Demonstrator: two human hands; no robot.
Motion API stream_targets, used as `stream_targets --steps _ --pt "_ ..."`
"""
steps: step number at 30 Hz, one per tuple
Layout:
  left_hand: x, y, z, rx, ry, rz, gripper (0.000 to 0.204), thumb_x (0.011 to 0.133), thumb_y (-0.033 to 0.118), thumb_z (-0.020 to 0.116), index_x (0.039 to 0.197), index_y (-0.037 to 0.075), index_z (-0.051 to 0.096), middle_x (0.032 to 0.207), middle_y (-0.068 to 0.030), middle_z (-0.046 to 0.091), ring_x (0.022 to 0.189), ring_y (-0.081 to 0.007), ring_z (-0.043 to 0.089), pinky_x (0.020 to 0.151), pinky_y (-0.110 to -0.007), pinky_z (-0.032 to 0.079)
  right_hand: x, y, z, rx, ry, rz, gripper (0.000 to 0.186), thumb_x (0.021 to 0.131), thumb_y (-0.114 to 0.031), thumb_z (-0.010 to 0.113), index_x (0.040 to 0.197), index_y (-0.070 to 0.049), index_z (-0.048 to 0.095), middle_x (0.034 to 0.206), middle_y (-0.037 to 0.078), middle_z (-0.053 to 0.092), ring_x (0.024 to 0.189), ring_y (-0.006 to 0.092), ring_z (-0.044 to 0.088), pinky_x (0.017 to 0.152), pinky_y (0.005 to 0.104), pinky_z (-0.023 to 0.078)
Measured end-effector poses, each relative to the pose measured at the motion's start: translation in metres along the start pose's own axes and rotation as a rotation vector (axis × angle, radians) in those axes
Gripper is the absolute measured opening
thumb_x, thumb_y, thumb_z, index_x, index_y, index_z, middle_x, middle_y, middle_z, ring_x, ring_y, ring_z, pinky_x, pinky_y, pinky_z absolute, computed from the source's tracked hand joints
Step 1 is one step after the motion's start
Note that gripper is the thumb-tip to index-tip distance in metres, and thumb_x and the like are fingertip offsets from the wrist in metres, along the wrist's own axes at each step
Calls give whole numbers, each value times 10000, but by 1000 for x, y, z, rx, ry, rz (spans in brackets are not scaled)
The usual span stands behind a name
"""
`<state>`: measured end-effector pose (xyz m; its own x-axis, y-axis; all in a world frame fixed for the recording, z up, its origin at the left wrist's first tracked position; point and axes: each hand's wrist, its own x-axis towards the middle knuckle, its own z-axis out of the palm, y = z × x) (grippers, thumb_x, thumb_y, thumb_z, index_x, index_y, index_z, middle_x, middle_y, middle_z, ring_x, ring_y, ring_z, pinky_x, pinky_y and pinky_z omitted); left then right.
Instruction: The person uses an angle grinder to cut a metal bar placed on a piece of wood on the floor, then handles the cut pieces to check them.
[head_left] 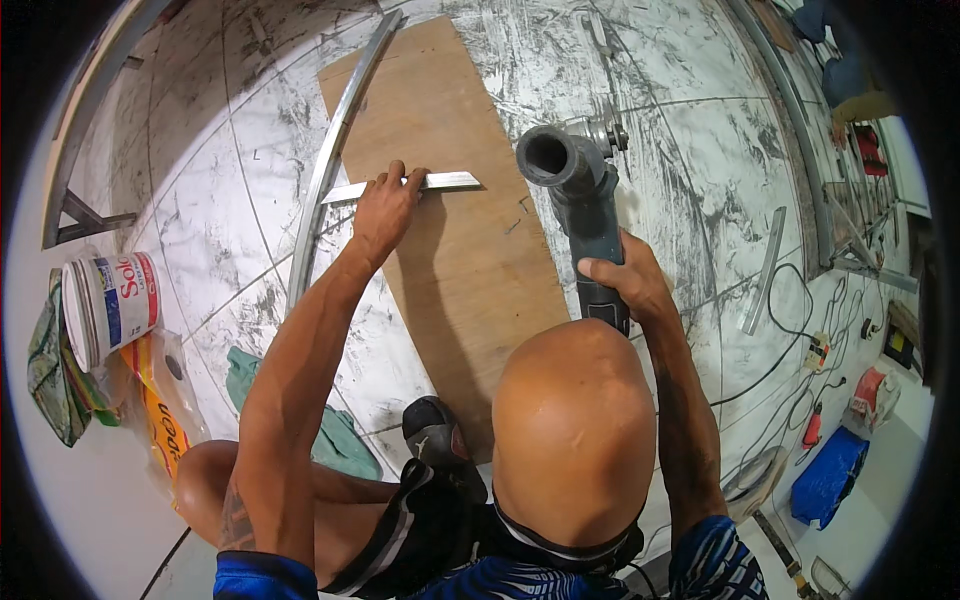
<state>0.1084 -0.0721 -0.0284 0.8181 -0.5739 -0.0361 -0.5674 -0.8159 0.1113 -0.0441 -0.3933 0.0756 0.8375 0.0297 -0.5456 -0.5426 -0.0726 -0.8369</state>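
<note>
White bucket (110, 305) left of metal strip (450, 182)

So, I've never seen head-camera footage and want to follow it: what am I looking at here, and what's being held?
There is no robot, just a person's two bare hands. This single picture comes from a wide fisheye camera worn on the head, looking down, so straight edges bend near the rim. The large round shape is the person's knee. The left hand holds a short metal strip over a wooden board on the smudged tile floor. The right hand grips a dark power tool. A long metal bar crosses the board's upper left corner.
</note>
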Motion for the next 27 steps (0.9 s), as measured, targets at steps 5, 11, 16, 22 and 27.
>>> stream_targets --steps 5,11,16,22,27 --pt "-13 11 -1 -24 12 10 332 931 172 559 1258 120 536 1080 -143 559 938 -318 636 776 -443 522 0 -1 -1 61 -14 -20 574 769 -240 731 1261 -1 556 1101 94 627 1009 190 565 939 335 432" --pt "4 5 1 89 -59 23 362 887 106 580 1244 152 543 1041 -129 593 856 -332 670 729 -426 555 5 -2 -5 81 -36 -5 544 772 -241 736 1231 4 575 1079 80 631 973 167 569 901 317 447" --pt "30 2 -11 181 -117 72 235 895 89 544 1124 133 572 986 -99 618 863 -295 687 728 -412 554 6 -12 -8 76 -27 -10 562 756 -233 726 1216 42 556 1002 78 625 887 146 579 805 297 473" --pt "54 -2 -6 215 -77 112 321 851 30 581 1154 135 558 1020 -106 601 892 -306 676 746 -411 553 10 -12 -18 122 -49 -15 562 759 -273 737 1190 43 565 977 120 658 891 175 616 808 318 492" --pt "47 0 4 196 -78 73 475 836 31 593 1291 135 509 1100 -127 579 882 -301 670 769 -413 546 15 -7 -17 156 -64 -18 551 752 -308 747 1138 51 584 956 118 662 864 169 615 795 317 492"
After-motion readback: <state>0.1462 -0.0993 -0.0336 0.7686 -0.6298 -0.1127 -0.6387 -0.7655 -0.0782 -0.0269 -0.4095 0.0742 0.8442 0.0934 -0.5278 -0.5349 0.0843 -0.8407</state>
